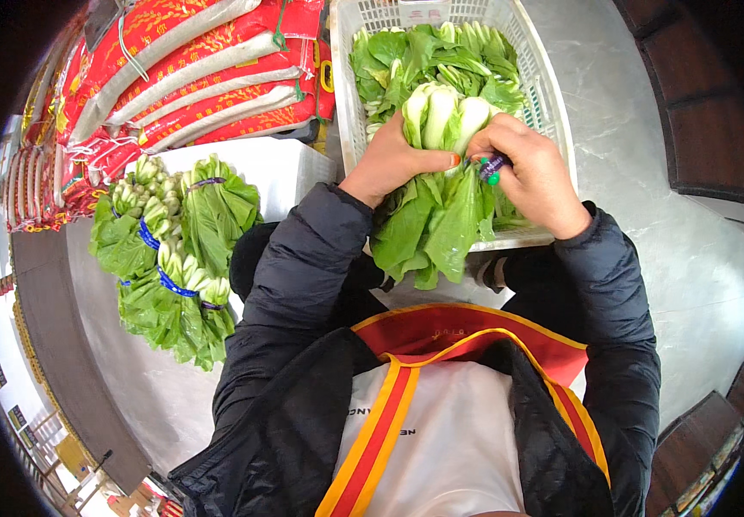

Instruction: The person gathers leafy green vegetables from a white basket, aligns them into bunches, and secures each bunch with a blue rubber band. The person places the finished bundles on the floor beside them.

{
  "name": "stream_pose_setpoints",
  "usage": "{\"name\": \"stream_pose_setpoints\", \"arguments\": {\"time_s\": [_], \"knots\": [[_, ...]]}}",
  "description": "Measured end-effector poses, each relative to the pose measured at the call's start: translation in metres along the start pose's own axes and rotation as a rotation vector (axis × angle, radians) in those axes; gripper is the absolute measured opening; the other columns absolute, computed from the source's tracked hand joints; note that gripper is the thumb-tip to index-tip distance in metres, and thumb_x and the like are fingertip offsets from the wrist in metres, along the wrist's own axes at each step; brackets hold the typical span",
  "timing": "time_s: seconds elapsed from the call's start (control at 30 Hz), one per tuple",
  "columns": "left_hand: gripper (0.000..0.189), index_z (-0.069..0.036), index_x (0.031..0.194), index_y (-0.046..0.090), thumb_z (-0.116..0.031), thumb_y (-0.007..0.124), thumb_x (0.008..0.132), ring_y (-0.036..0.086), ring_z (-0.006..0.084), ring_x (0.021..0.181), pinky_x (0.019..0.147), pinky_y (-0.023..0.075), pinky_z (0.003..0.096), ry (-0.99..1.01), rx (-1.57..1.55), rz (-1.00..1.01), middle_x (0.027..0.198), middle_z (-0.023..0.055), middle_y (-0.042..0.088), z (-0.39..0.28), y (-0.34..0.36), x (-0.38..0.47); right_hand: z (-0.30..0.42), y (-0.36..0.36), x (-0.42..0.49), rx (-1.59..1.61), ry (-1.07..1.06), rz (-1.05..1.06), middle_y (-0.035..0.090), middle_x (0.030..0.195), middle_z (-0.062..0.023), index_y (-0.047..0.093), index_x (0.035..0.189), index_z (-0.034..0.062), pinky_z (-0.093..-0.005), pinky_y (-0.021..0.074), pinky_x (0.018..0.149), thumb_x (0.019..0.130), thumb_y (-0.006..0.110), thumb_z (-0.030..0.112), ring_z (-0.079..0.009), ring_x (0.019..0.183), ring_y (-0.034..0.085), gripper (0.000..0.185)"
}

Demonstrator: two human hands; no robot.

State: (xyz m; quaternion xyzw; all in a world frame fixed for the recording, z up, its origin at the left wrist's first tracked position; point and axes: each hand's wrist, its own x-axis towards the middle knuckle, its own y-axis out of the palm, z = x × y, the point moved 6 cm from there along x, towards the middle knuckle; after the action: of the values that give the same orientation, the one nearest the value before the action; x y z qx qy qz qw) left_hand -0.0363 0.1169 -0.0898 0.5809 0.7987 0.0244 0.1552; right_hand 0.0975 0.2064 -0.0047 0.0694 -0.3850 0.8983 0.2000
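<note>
My left hand (pixel 392 159) grips a bunch of pale-stemmed leafy greens (pixel 438 119), its thumb across the stems and the leaves hanging down toward me. My right hand (pixel 529 169) is closed at the right side of the bunch. In its fingers is a dark purple tie with bright green parts (pixel 493 168), held against the greens; whether it passes around the stems is hidden. The bunch is over the near part of a white plastic crate (pixel 556 116), where more loose greens (pixel 469 55) lie.
Left of me, several bunches of greens (pixel 171 310), bound with blue and purple bands, rest by a white foam box (pixel 281 171). Stacked red and white sacks (pixel 204 77) stand behind it. Dark brown panels (pixel 717 145) line the right side over a grey floor (pixel 688 271).
</note>
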Motion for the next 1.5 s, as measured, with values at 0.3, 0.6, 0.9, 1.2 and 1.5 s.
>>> {"name": "stream_pose_setpoints", "arguments": {"time_s": [0.3, 0.6, 0.9, 1.2, 1.5], "knots": [[0.076, 0.0, 0.133, 0.049, -0.014, 0.086, 0.068, 0.057, 0.0146, 0.109, 0.097, 0.0447, 0.03, 0.077, 0.061, 0.038, 0.121, 0.0056, 0.061, -0.002, -0.001, -0.004, 0.004, 0.007, -0.002, -0.025, 0.014, -0.041, 0.063, 0.084, -0.0099, 0.063, 0.088, 0.0039, -0.0351, 0.0528, 0.069, 0.07, 0.058, -0.012, -0.0281, 0.078, 0.066, 0.024], [0.083, 0.0, 0.133, 0.048, -0.017, 0.092, 0.066, 0.057, 0.0145, 0.112, 0.1, 0.0443, 0.0301, 0.086, 0.037, 0.085, 0.123, 0.0057, 0.061, -0.012, 0.004, -0.011, 0.015, 0.005, -0.004, -0.08, 0.002, -0.059, 0.064, 0.082, -0.0071, 0.065, 0.089, 0.0073, -0.0346, 0.0542, 0.067, 0.071, 0.06, -0.01, -0.0267, 0.076, 0.067, 0.026], [0.077, -0.001, 0.136, 0.047, -0.011, 0.087, 0.071, 0.056, 0.0138, 0.114, 0.101, 0.0438, 0.0307, 0.083, -0.09, 0.09, 0.125, 0.0052, 0.06, -0.008, 0.008, -0.009, 0.017, 0.004, -0.005, -0.117, -0.022, -0.011, 0.066, 0.084, -0.0095, 0.063, 0.092, 0.0075, -0.0387, 0.0538, 0.066, 0.073, 0.06, -0.008, -0.0316, 0.077, 0.067, 0.024], [0.086, -0.002, 0.139, 0.044, -0.015, 0.09, 0.068, 0.053, 0.0153, 0.119, 0.104, 0.0411, 0.031, 0.053, -0.092, 0.127, 0.13, 0.0052, 0.057, -0.003, 0.011, -0.006, 0.015, 0.002, -0.006, -0.154, 0.022, 0.008, 0.067, 0.083, -0.0118, 0.059, 0.093, 0.0074, -0.0412, 0.0534, 0.065, 0.078, 0.059, -0.003, -0.0341, 0.078, 0.067, 0.019], [0.089, -0.003, 0.14, 0.043, -0.016, 0.092, 0.067, 0.052, 0.0156, 0.119, 0.104, 0.0407, 0.0311, 0.035, -0.103, 0.112, 0.13, 0.0047, 0.057, -0.004, 0.01, -0.008, 0.015, -0.001, -0.006, -0.121, 0.042, -0.022, 0.066, 0.084, -0.0111, 0.061, 0.094, 0.0048, -0.0371, 0.0537, 0.068, 0.073, 0.058, -0.011, -0.0308, 0.078, 0.068, 0.026]]}}
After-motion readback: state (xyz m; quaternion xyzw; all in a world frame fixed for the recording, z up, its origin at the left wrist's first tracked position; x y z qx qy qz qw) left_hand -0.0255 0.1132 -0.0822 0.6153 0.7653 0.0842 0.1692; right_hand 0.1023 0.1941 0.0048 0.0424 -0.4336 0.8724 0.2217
